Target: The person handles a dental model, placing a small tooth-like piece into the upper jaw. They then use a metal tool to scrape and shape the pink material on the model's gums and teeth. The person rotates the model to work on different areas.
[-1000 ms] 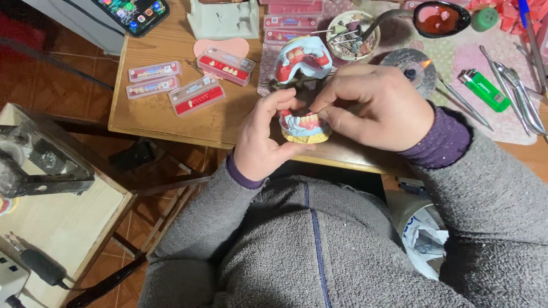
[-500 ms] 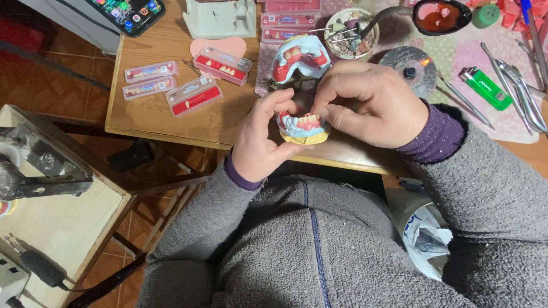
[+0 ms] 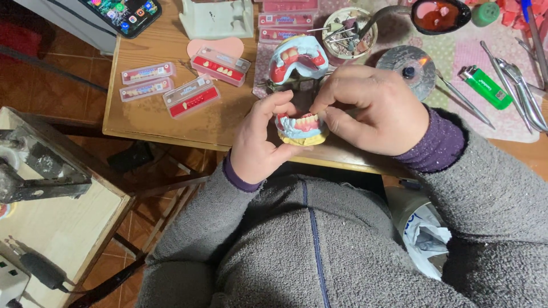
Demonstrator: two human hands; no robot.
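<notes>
two hands point(image 3: 260, 142), two dental models point(image 3: 302, 128), four tooth cards point(image 3: 191, 96), one green lighter point(image 3: 486, 87), one phone point(image 3: 123, 12).

One head-worn camera looks steeply down, close over the wooden table point(image 3: 154, 122).

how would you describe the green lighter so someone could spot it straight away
Start at the wooden table and go to its far right, onto the pink patterned mat. The green lighter lies there at a slant, right of the round metal burner. It is the only bright green oblong among thin silver tools.
</notes>
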